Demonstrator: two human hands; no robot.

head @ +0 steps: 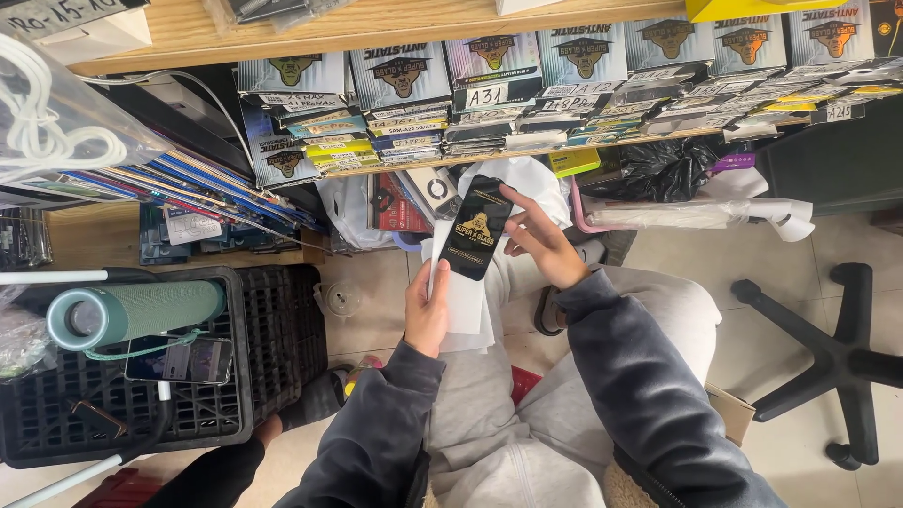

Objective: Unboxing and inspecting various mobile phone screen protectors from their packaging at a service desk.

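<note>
My left hand (426, 312) grips the lower edge of a white sleeve (463, 303) with a flat black packet (477, 229) lying on top of it. My right hand (538, 238) pinches the packet's upper right edge with thumb and fingers. The packet is long and narrow, black with gold print, and is held over my grey-trousered knees. Both dark sleeves reach in from the bottom of the view.
Wooden shelves (564, 149) at the top hold several rows of flat packets. A black plastic crate (141, 404) at left carries a green cylinder (136, 312) and a phone (181, 360). A black chair base (828, 362) stands at right. Plastic bags (663, 169) sit under the shelf.
</note>
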